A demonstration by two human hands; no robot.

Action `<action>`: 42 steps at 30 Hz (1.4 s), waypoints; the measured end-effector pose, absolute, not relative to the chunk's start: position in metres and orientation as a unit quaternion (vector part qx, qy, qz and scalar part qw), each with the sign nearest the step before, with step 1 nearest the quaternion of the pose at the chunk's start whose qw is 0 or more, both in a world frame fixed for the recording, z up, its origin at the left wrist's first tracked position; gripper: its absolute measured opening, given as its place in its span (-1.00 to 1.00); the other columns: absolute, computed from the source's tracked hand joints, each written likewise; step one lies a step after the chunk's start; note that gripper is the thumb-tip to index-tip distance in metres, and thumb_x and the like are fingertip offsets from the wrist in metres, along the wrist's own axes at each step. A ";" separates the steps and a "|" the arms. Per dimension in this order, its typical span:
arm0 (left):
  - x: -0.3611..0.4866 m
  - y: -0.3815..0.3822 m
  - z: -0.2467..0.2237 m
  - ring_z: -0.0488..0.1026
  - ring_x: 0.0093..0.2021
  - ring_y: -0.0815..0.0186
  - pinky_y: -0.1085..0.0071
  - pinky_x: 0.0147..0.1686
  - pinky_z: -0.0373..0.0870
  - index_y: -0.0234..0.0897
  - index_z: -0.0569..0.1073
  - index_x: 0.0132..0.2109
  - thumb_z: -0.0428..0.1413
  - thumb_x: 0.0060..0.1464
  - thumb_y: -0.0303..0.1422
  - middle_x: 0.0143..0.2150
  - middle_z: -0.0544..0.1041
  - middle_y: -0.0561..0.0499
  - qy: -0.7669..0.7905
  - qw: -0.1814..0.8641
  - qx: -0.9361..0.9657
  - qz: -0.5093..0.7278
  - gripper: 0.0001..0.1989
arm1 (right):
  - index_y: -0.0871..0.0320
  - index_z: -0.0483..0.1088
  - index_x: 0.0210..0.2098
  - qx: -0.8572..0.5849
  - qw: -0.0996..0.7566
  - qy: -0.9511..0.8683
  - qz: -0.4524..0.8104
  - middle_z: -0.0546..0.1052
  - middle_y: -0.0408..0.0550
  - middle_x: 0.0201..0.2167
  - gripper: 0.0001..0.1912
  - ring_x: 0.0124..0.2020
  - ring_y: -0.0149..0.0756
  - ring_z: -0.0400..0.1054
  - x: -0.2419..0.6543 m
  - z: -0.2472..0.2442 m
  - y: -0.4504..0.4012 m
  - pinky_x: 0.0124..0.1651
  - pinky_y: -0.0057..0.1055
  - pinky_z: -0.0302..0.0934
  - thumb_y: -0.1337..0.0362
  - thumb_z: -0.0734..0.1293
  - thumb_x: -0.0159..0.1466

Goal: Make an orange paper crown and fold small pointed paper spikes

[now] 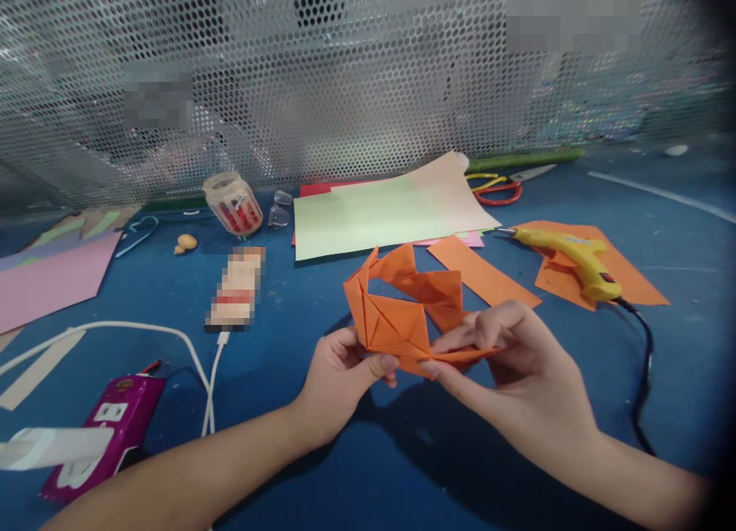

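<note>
An orange folded-paper piece (399, 324), bent into a ring of pointed folds, is held up over the blue table (379, 470). My left hand (339, 378) pinches its lower left edge, thumb in front and fingers behind. On the other side, my right hand (517, 370) grips the lower right flap between thumb and fingers. An orange paper strip (486, 272) lies just behind the piece. To the right, a yellow glue gun (575, 259) rests on orange paper (629, 270).
Behind are pale green paper (379, 217), scissors (500, 190), a jar (234, 205) and a metal mesh (368, 79). At left lie a phone (235, 290), white cable (210, 393), purple power strip (135, 401) and pink paper (63, 282).
</note>
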State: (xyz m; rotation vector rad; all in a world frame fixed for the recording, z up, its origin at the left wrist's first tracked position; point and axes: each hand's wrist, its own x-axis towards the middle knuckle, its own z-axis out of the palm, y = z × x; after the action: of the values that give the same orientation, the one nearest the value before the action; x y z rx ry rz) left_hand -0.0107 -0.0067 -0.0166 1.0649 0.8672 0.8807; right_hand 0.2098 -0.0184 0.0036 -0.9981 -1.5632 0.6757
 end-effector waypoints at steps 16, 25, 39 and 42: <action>-0.010 -0.008 -0.007 0.72 -0.04 0.14 0.12 0.02 0.73 -0.29 0.66 -0.03 0.38 0.52 -0.11 0.00 0.73 -0.03 0.381 0.692 0.510 0.341 -0.70 | -0.11 0.24 -0.19 -0.401 0.549 -0.696 0.231 0.72 -0.23 -0.38 -0.63 -0.49 -0.19 0.68 0.203 0.003 -0.027 -0.42 -0.34 0.63 0.20 0.53 0.54; -0.010 -0.007 -0.010 0.72 -0.04 0.13 0.11 0.03 0.73 -0.29 0.66 0.03 0.38 0.52 -0.10 0.02 0.72 -0.04 0.384 0.684 0.512 0.350 -0.69 | -0.10 0.41 -0.07 -0.398 0.531 -0.725 0.183 0.73 -0.18 -0.30 -0.75 -0.38 -0.22 0.70 0.208 0.000 -0.026 -0.34 -0.35 0.64 0.23 0.57 0.47; -0.010 -0.006 -0.012 0.72 0.05 0.08 0.02 0.14 0.70 -0.28 0.67 0.03 0.39 0.51 -0.12 0.06 0.72 -0.06 0.366 0.704 0.490 0.362 -0.71 | -0.07 0.42 0.01 -0.383 0.535 -0.724 0.207 0.66 -0.17 -0.27 -0.72 -0.34 -0.23 0.71 0.209 -0.002 -0.025 -0.28 -0.43 0.66 0.44 0.45 0.45; -0.009 -0.005 -0.010 0.72 0.00 0.11 0.03 0.14 0.70 -0.29 0.67 -0.02 0.41 0.50 -0.15 0.01 0.73 -0.03 0.359 0.712 0.478 0.368 -0.73 | -0.08 0.39 0.00 -0.377 0.533 -0.728 0.211 0.66 -0.19 -0.28 -0.71 -0.37 -0.26 0.69 0.210 -0.001 -0.024 -0.28 -0.44 0.64 0.45 0.45 0.45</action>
State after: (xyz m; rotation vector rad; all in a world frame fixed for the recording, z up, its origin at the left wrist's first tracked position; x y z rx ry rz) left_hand -0.0089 -0.0053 -0.0102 1.0602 0.7959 0.8166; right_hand 0.2102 -0.0242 -0.0012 -0.8985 -1.7356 0.5020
